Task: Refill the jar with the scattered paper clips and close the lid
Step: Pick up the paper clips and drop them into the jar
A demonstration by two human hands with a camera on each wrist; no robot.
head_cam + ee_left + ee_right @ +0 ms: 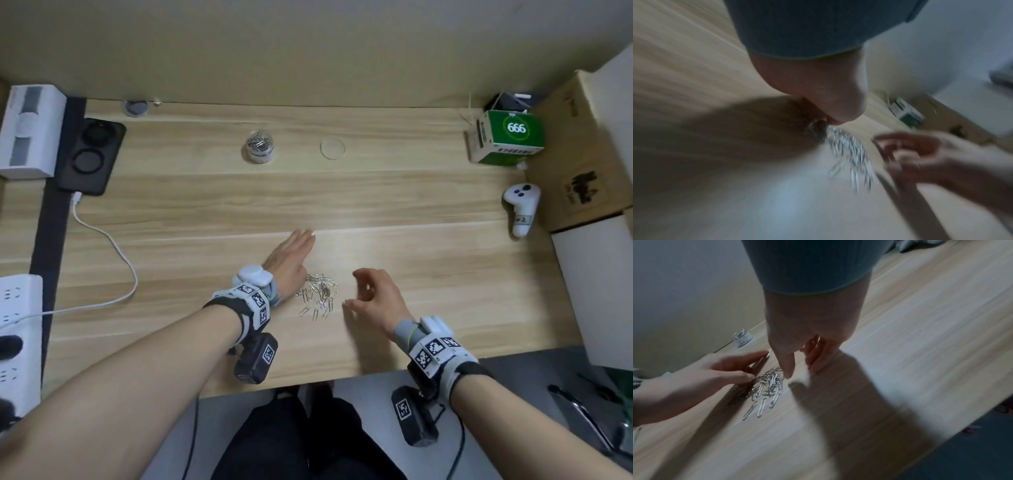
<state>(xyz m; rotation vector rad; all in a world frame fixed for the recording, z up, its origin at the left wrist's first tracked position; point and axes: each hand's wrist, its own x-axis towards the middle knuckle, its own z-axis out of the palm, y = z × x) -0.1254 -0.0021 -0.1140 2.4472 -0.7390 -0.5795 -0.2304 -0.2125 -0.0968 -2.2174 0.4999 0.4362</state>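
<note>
A heap of silver paper clips [318,294] [764,386] [851,155] lies on the wooden desk [342,192] between my two hands. My left hand [291,260] [719,369] lies with straight fingers on the desk, its edge against the left side of the heap. To the right of the clips my right hand [370,294] [920,159] [797,363] hovers with loosely curled fingers and holds nothing. Far back on the desk a small clear jar [260,145] [742,338] stands without its lid and has clips in it. Its clear round lid [332,147] lies flat to the jar's right.
A green box [507,137] and cardboard boxes [579,164] stand at the back right, with a white controller [520,205] in front of them. A black charging pad [92,154] with a white cable [113,246] and white power strips [17,329] line the left side.
</note>
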